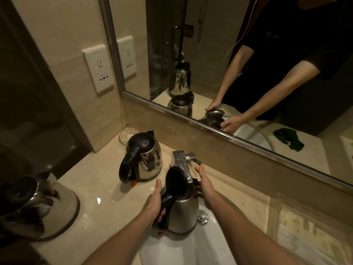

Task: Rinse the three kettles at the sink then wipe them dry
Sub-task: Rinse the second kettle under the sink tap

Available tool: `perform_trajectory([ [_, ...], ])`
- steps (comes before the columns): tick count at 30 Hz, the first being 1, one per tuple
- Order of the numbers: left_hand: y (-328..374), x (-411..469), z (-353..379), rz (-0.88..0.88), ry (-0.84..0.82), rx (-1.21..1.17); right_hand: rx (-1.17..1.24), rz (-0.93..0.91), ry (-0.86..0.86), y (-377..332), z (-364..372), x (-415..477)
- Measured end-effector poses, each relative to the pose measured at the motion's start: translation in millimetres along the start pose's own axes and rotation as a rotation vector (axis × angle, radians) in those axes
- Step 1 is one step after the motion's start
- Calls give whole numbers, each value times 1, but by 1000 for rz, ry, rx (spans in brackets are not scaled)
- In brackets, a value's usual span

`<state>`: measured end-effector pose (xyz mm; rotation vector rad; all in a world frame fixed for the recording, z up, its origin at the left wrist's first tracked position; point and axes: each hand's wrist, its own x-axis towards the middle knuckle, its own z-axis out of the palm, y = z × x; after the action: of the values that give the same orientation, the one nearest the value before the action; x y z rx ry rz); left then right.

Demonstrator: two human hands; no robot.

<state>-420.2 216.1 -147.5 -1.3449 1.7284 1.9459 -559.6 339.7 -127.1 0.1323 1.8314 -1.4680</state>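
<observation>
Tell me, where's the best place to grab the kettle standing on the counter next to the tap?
Grab the kettle by its black loop handle. The handle sticks out on the kettle's left, toward the near edge of the counter, so reaching in from the left looks easiest. The kettle stands upright with its lid closed, and the shiny round body would probably be slippery, especially with water drops on it.
</observation>
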Motion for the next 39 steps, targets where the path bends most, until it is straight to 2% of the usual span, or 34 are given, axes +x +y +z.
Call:
perform_trajectory([
  [39,4,0,-3,-1,7,40,79,-7,36,3,-1,-3],
])
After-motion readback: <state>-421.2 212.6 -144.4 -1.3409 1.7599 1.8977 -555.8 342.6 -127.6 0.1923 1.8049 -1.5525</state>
